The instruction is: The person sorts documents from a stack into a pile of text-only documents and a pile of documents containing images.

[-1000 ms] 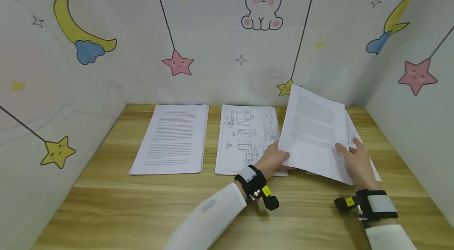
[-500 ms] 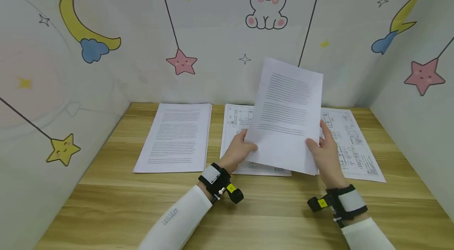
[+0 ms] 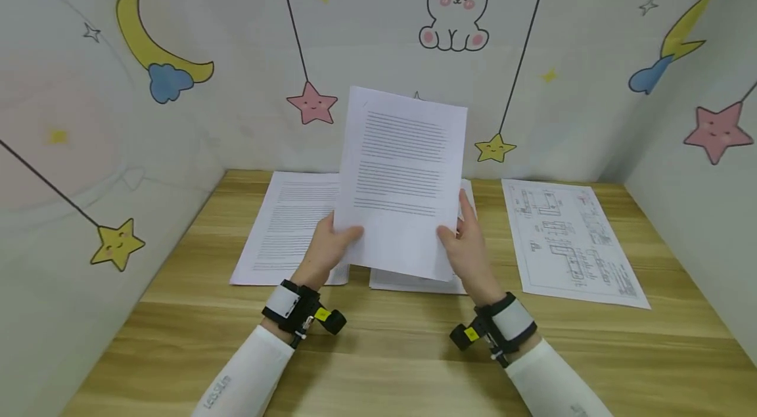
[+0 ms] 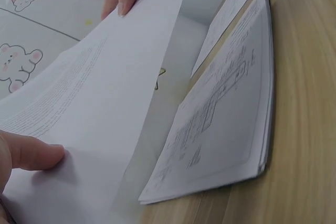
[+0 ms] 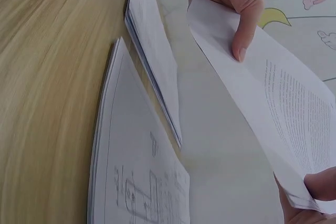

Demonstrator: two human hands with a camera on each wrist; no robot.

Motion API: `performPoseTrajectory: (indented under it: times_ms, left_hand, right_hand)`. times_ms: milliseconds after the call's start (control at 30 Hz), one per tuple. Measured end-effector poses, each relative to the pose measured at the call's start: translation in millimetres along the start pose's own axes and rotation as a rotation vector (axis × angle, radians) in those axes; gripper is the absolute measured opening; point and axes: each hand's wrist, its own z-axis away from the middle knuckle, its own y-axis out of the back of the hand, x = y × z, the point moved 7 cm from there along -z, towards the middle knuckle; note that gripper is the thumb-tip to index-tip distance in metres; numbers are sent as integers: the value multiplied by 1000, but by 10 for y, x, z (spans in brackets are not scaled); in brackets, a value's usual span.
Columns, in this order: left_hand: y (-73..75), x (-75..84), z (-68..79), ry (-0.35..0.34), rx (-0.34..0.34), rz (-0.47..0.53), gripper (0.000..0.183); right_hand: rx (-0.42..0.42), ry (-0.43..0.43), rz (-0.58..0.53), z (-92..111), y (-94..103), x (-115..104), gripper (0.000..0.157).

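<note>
Both hands hold up a printed text sheet (image 3: 402,174), tilted above the table. My left hand (image 3: 322,249) pinches its lower left edge, thumb on the printed face. On the opposite edge, my right hand (image 3: 470,256) grips the paper the same way, its thumb showing in the left wrist view. Behind and below the sheet lies a stack of technical drawings (image 3: 414,280), mostly hidden by it in the head view. The text stack (image 3: 284,226) to the left is partly covered by the sheet and my left hand.
A single drawing sheet (image 3: 576,243) lies at the right of the wooden table (image 3: 378,351). White walls (image 3: 236,43) with cartoon prints close off the back and both sides. Each wrist wears a strapped-on camera.
Both hands have carried the text sheet leftward and up, from over the right drawing sheet to above the middle stack. The right drawing sheet is now uncovered.
</note>
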Motion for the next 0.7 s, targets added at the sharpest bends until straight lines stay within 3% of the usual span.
performPoseTrajectory:
  times_ms: [300,500,700]
  left_hand:
    - [582,-128,85,32,100,-83,53]
    - [917,-326,139,90,165,-154,54]
    - [1235,-554,156,209,189,-230,67]
  right_hand:
    - [-90,-8,-73,-91,-569,68,80]
    - [-121,-29,16,-137,-958,199,76]
    - [-155,0,143,-163,-1343,288,68]
